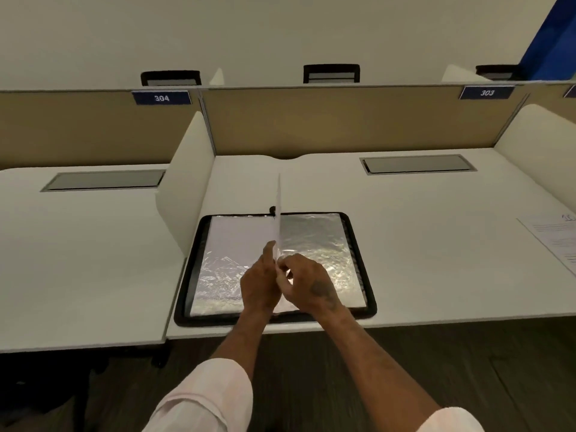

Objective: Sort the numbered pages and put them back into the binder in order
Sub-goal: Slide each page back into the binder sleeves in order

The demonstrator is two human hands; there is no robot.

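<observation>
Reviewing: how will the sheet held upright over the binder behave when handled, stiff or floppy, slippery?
Probably light and bendy: the upright sheet is thin, seen edge-on, with the left hand and right hand both at its lower edge. Likely slippery, judging by the glossy, crinkled sleeves in the binder.

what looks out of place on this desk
One loose printed page lies at the far right edge of the desk, well apart from the open binder and cut off by the frame. The binder's plastic sleeves look crinkled. Nothing else stands out.
</observation>
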